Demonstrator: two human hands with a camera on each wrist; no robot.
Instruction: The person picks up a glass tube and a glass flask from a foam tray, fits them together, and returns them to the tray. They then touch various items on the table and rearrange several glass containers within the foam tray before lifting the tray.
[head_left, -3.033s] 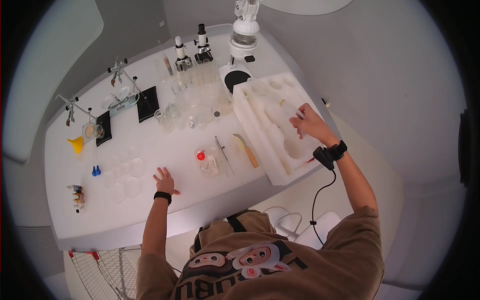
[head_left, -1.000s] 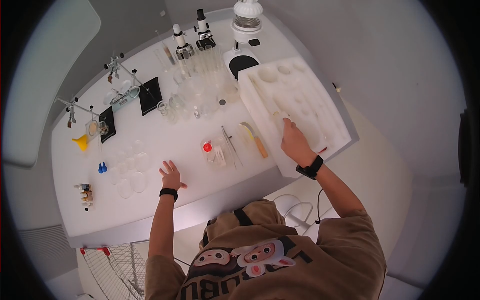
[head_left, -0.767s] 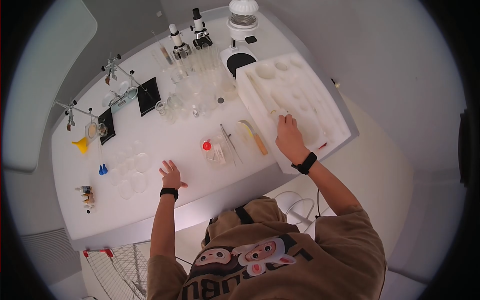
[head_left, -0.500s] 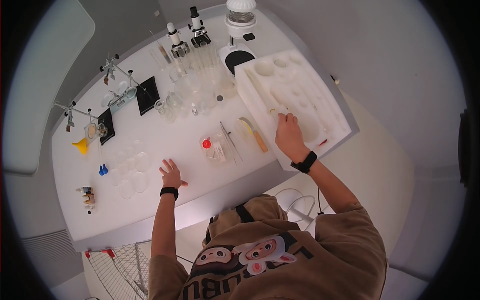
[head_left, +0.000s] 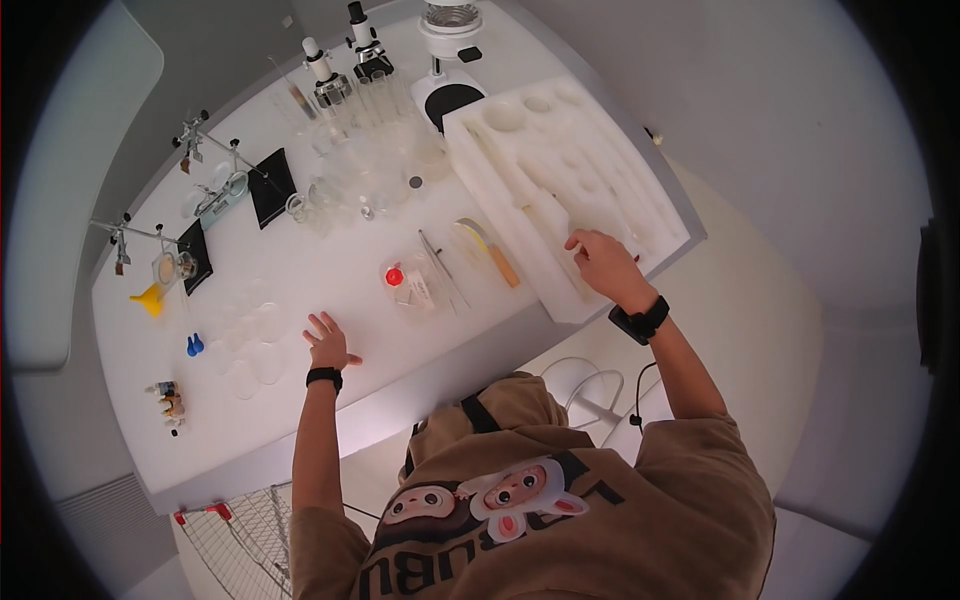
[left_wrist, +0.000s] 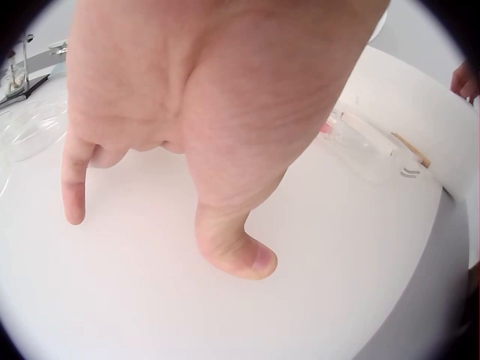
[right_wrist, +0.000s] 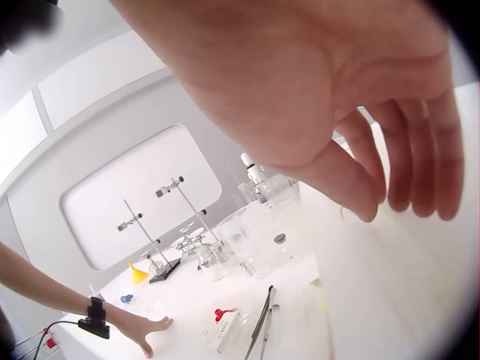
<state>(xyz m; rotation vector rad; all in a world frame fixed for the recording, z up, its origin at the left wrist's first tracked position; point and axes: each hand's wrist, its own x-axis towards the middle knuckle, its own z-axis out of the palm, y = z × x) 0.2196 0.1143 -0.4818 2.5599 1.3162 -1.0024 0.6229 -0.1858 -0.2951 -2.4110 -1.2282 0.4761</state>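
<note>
My left hand (head_left: pixel 327 348) rests on the white table (head_left: pixel 400 350) near its front edge, fingers spread, with nothing in it. In the left wrist view its thumb and little finger stand apart over bare white surface. Above the front part of a white foam tray (head_left: pixel 470 140) is my right hand (head_left: pixel 612 268), fingers loosely bent and holding nothing visible. The right wrist view shows the fingers (right_wrist: pixel 424 165) hanging down, the thumb close to the index finger. A clear piece with a yellowish ring (head_left: pixel 527 207) lies in the tray, left of this hand; its shape is hard to tell.
A curved knife (head_left: pixel 500 262), tweezers (head_left: pixel 437 262) and a clear box with a red item (head_left: pixel 395 277) lie between the hands. Glassware, two microscopes (head_left: pixel 366 45), stands, a yellow funnel (head_left: pixel 150 299), blue bulbs (head_left: pixel 195 345), clear dishes (head_left: pixel 268 362) and small bottles (head_left: pixel 170 398) are farther off.
My right hand has moved off the clear piece in the tray, rightward, and its fingers have loosened. The left hand stays put on the table. The head view has shifted.
</note>
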